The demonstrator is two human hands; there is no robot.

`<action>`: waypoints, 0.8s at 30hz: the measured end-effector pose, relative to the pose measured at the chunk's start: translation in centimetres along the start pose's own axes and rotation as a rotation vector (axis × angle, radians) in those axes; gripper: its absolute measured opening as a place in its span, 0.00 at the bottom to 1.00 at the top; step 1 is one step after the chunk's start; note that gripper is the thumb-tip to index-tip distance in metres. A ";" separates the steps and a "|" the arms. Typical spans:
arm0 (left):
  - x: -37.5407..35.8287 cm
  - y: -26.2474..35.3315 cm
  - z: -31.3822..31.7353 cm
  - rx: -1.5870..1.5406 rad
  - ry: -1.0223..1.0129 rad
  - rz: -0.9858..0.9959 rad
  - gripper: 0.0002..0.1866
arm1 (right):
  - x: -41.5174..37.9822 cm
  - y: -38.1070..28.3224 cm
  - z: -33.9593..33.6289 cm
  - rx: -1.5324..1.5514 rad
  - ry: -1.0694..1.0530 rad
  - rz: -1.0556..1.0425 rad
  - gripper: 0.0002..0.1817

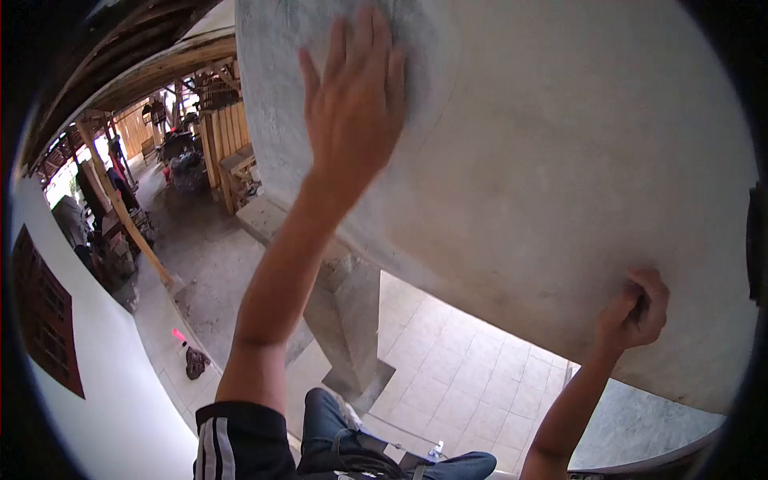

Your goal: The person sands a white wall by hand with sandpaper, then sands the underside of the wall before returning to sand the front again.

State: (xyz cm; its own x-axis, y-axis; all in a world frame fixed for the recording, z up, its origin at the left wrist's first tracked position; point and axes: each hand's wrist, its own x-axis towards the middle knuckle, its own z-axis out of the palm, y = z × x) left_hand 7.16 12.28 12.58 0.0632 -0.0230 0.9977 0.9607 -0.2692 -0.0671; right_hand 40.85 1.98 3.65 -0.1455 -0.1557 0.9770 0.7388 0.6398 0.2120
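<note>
A broad grey plastered wall (544, 144) fills the upper right of the head view. My left hand (352, 100) is stretched up against it, fingers apart and palm toward a darker grey patch (432, 40). Whether anything thin lies under that palm is hidden. Lower on the right, my right hand (640, 312) is curled close to the same wall, near its lower edge. Its fingers are bent in toward the palm, and I cannot make out anything inside them.
Under the wall's lower edge lies a pale tiled floor (448, 360), well below me. A concrete post (344, 320) stands between my arms. At left are a white wall (104, 352) with a brown window (48, 312), a dark bag (195, 362) and a slanted wooden pole (128, 216).
</note>
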 end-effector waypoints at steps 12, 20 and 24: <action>0.8 0.0 0.3 0.034 0.033 0.045 0.24 | -0.1 -0.2 0.0 -0.099 -0.006 0.054 0.09; -5.6 1.7 0.1 -0.021 -0.023 0.070 0.24 | -0.6 0.6 -0.6 -0.030 -0.037 -0.010 0.08; 1.1 0.4 0.2 -0.062 -0.037 0.027 0.26 | 0.0 -0.1 0.7 -0.095 0.058 0.018 0.08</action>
State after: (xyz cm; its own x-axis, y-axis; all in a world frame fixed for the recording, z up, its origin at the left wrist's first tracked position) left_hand 7.66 12.31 13.63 0.0998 0.0039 0.9950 0.9401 -0.3280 -0.0930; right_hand 40.34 2.41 3.68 -0.0957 -0.1902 0.9771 0.8006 0.5686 0.1891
